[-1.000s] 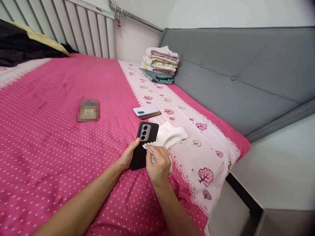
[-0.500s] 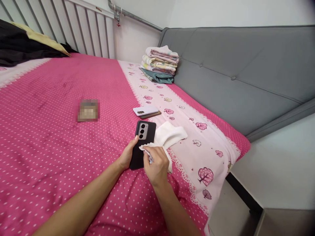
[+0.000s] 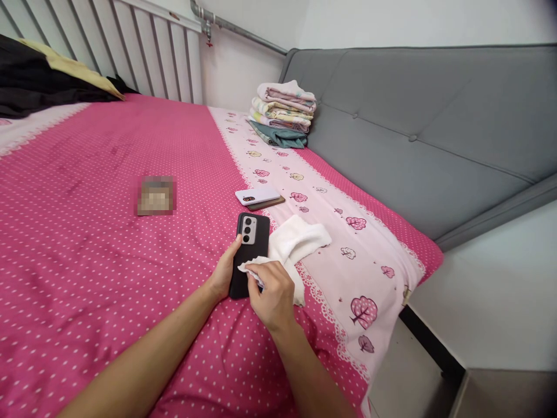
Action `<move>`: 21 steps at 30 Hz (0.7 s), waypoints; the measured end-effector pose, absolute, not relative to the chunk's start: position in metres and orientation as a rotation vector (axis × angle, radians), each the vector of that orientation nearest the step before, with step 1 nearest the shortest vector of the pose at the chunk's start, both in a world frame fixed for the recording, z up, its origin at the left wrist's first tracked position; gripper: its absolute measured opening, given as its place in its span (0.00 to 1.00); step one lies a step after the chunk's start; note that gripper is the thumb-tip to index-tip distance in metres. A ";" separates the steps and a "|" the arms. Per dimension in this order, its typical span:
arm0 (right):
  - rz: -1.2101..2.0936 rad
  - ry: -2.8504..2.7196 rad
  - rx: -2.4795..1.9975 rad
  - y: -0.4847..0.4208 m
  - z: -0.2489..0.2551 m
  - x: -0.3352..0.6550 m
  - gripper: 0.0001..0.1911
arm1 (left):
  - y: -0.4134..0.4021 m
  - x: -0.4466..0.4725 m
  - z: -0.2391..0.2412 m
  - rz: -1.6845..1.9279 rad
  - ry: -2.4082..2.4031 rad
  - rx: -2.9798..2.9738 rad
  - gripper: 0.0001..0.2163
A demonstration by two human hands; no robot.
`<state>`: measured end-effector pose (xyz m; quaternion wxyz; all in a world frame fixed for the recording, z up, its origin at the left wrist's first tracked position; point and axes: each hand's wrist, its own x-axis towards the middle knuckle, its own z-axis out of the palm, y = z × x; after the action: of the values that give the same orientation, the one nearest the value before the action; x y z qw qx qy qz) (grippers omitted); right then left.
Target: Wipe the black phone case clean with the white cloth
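1. Far left on my feed, dark clothing (image 3: 37,81) lies on the pink dotted bed (image 3: 87,244).
2. I have my left hand's (image 3: 224,270) grip closed around the black smartphone's (image 3: 255,248) left edge, its camera side facing up.
3. Just beyond it lies a lavender phone (image 3: 265,196).
4. My right hand's (image 3: 276,293) grip pinches the white cloth (image 3: 289,232), its bunched corner on the black smartphone's back.

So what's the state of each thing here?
Left hand: gripping black phone
Black phone: camera side showing
Right hand: pinching white cloth
White cloth: touching black phone's back
White fabric: rumpled, possibly joined to cloth
Pale phone: camera side up, on brown item
Folded textiles: stacked
Dark fabric: heaped
Bedspread: creased
Pixelated item: unclear
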<state>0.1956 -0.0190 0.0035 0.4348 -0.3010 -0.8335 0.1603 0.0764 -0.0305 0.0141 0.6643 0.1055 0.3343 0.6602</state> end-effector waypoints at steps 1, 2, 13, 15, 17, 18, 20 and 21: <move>0.404 -2.085 -0.743 -0.019 0.003 0.196 0.12 | -0.030 0.076 0.014 1.495 0.758 0.231 0.20; 0.409 -2.094 -0.739 -0.020 0.003 0.195 0.12 | -0.029 0.076 0.014 1.499 0.760 0.226 0.20; 0.441 -2.157 -0.638 -0.020 0.004 0.194 0.11 | -0.025 0.073 0.011 1.518 0.793 0.164 0.18; 0.444 -2.163 -0.619 -0.021 0.004 0.194 0.11 | -0.025 0.072 0.009 1.517 0.794 0.157 0.18; 0.444 -2.163 -0.614 -0.021 0.003 0.193 0.11 | -0.024 0.071 0.008 1.514 0.797 0.153 0.18; 0.445 -2.162 -0.614 -0.021 0.003 0.193 0.11 | -0.024 0.071 0.008 1.513 0.797 0.152 0.18; 0.445 -2.159 -0.616 -0.021 0.003 0.193 0.11 | -0.024 0.071 0.007 1.513 0.795 0.153 0.17; 0.444 -2.159 -0.618 -0.021 0.003 0.193 0.11 | -0.025 0.071 0.007 1.515 0.792 0.156 0.17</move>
<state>0.1927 -0.0212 0.0025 0.4136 -0.2458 -0.8587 0.1765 0.0707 -0.0246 0.0074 0.6539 0.0686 0.3491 0.6677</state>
